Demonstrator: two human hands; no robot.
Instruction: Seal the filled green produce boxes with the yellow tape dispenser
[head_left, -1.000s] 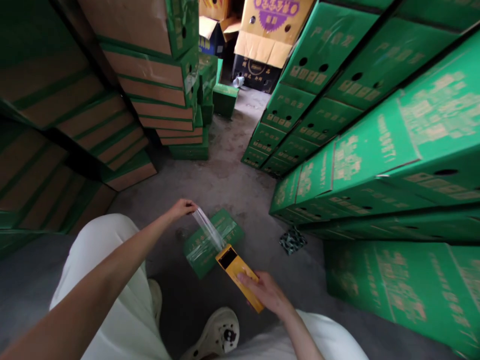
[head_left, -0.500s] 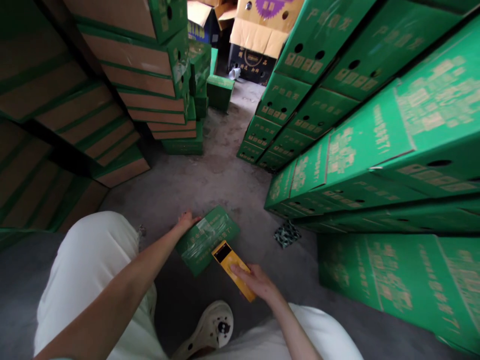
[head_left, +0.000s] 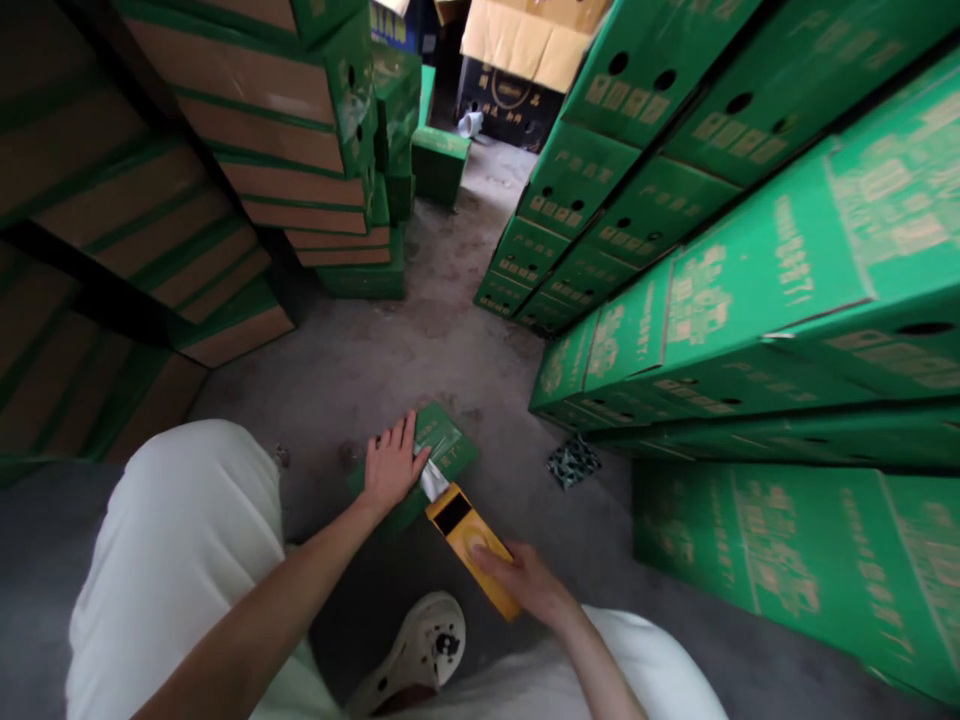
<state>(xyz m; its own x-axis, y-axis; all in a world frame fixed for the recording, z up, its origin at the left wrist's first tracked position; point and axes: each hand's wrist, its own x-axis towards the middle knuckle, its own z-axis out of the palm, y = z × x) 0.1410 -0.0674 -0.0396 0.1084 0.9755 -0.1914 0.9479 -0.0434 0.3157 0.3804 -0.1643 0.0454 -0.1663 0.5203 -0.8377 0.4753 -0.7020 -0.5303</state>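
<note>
One yellow tool points lengthwise up-left, toward the taped box.

Yellow dispenser, green carton, white trousers

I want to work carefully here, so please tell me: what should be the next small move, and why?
Probably, the right hand should ease the yellow box gently back: a clear strip runs from it to the left hand, which lies on the green carton and could brace it.

Storeroom or warehouse, stacked green cartons on 2 sides, bare grey floor between them
</note>
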